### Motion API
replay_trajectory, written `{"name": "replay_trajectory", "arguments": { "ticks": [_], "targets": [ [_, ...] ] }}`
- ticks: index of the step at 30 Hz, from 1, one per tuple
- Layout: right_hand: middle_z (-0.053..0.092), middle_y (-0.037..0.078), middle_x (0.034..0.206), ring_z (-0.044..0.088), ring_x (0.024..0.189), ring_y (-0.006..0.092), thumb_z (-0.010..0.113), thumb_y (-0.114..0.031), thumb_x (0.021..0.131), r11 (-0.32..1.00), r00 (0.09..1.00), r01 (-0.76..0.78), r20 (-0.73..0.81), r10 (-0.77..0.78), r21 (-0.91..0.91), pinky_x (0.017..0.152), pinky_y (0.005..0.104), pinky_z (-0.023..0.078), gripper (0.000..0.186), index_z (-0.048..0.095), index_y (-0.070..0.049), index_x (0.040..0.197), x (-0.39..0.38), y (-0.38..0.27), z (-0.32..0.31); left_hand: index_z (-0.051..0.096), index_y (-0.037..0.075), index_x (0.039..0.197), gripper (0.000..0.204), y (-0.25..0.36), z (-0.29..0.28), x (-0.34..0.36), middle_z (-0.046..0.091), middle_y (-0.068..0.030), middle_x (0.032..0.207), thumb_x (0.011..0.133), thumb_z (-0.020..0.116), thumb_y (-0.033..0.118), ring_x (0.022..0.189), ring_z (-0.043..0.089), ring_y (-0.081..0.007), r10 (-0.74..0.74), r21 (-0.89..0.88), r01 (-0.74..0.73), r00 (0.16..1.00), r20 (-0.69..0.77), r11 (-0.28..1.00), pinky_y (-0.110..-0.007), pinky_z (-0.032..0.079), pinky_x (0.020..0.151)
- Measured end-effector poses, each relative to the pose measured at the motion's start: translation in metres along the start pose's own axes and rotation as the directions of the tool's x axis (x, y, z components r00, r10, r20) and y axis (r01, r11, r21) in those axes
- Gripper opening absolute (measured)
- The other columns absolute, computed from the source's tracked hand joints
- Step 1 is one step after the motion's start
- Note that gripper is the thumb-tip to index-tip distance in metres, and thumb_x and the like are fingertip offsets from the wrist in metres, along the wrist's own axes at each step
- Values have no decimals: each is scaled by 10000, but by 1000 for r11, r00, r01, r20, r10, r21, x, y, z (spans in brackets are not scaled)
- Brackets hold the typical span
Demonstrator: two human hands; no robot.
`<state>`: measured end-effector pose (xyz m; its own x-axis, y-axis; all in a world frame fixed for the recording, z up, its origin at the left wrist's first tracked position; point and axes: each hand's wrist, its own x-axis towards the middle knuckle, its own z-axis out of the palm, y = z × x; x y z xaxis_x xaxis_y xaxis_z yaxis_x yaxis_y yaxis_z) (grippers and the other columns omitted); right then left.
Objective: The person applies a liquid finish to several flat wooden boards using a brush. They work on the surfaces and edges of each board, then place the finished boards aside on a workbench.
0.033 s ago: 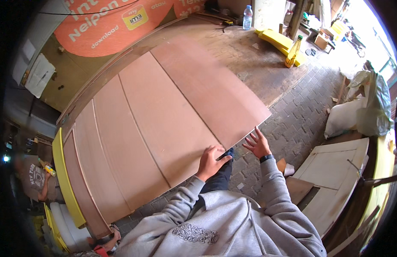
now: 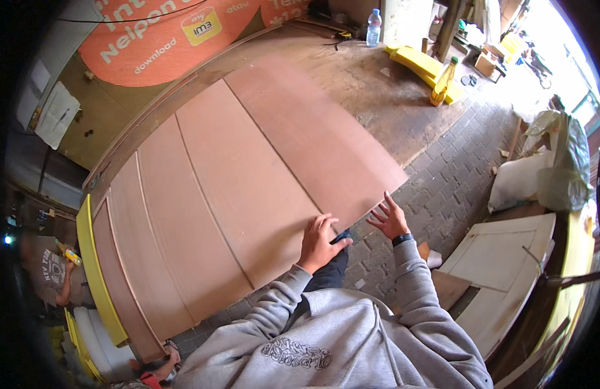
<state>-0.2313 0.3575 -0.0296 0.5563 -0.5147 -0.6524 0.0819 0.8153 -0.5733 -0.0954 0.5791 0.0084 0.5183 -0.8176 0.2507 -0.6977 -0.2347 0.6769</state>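
Several thin pinkish-brown boards (image 2: pixel 235 188) lie side by side before me, with narrow dark gaps between some of them. The rightmost board (image 2: pixel 313 129) is paler toward its right edge, and its far edge looks blurred. My left hand (image 2: pixel 321 243) rests at the boards' near edge by a gap, fingers stretched over the surface and thumb out to the right. Just off the rightmost board's near corner, my right hand (image 2: pixel 392 220) has its fingers spread, fingertips close to the edge; contact is hard to tell. Neither hand grips anything visible.
At left, a yellow strip (image 2: pixel 99 272) borders the boards; beside it a person (image 2: pixel 60 279) holds a yellow bottle. Another person's hand (image 2: pixel 170 356) is at the lower-left corner. A yellow piece (image 2: pixel 416 65) and bottles lie beyond. White panels (image 2: pixel 501 272) and sacks stand right.
My left hand has shifted slightly upward over the boards' near edge. My right hand stays nearly where it was, and the whole view has moved slightly.
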Motion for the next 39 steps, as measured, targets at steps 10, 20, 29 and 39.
{"name": "replay_trajectory", "arguments": {
  "ticks": [10,20,29,39],
  "targets": [
    [614,53,1108,619,1013,262,579,-312,1028,990,990,-109,79,116,-92,931,493,546,266,603,-70,1135,32,-71,-26,497,307,1474,852,40,46,92,230,-99,1641,693,779,114,1477,122,-533,-215,445,70,935,284,893,-745,98,1149],
    [649,61,1234,651,1091,240,636,-328,1001,709,926,-251,49,373,-659,889,443,570,439,572,-22,1309,65,-220,-107,589,285,1399,717,78,97,167,342,-132,1588,741,653,8,1460,204,-520,-189,317,99,945,267,943,-796,186,1078],
    [463,199,1485,539,1284,331,522,-737,894,895,858,-325,493,143,306,1020,451,508,1008,225,7,1505,241,-411,-125,594,252,1399,793,118,149,181,295,-146,1617,663,838,84,1489,161,-494,-471,383,442,882,-19,811,-747,142,1133],
    [669,188,1228,667,1126,311,679,-312,926,605,947,-310,295,127,733,965,394,577,458,601,-21,1270,301,-435,-49,326,23,1491,863,148,262,99,293,-272,1539,799,807,211,1428,266,-479,-642,-87,885,260,-721,457,-584,254,1148]
  ]
}}
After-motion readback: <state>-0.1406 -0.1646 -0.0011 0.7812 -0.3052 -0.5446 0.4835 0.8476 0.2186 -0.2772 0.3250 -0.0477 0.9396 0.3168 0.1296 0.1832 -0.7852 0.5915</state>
